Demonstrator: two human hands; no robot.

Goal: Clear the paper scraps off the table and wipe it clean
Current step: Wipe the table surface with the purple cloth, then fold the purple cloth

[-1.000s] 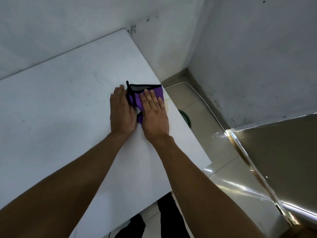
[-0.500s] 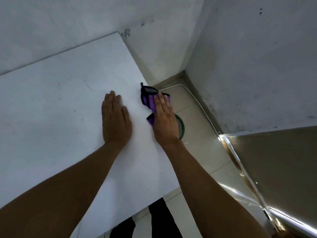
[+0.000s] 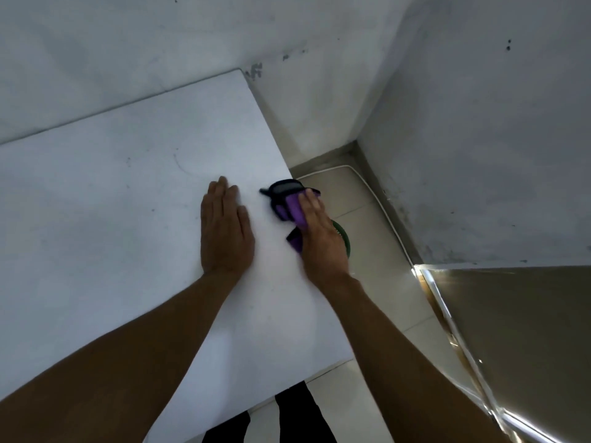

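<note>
A white table [image 3: 112, 219] fills the left and middle of the view. No paper scraps show on it. A purple cloth with black trim [image 3: 286, 203] lies at the table's right edge, partly hanging past it. My right hand [image 3: 321, 241] presses flat on the cloth with straight fingers and covers its near part. My left hand [image 3: 225, 231] rests flat on the bare tabletop a little to the left of the cloth, apart from it.
A green round bin [image 3: 344, 239] stands on the tiled floor just below the table's right edge, mostly hidden by my right hand. White walls meet in a corner behind. A shiny metal surface [image 3: 518, 340] fills the lower right. A white cable [image 3: 377, 199] runs along the floor.
My right hand has slid the cloth rightward from beside my left hand to the table's right edge. My left hand has stayed flat on the table, and the two hands are now apart.
</note>
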